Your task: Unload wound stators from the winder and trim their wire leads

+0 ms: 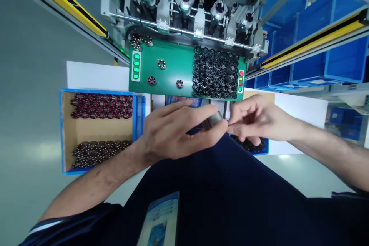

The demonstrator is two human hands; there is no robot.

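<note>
My left hand [184,128] is closed around a grey cylindrical part [215,118], held between thumb and fingers in front of the green work plate [173,52]. Right beside it, my right hand [256,119] pinches with thumb and forefinger at the cylinder's end; whatever lies in that pinch is too small to make out. Beyond the hands, three small wound stators, one of them a copper-coloured stator [162,63], sit apart on the plate. A dense block of black plastic rings [216,72] covers its right part.
A winding machine [184,2] with several spindles stands behind the plate. At left, a blue bin [61,134] contains rows of red and copper stators. Another bin [266,147] with black parts is partly under my right hand. Blue crates [308,42] and yellow-striped posts flank the station.
</note>
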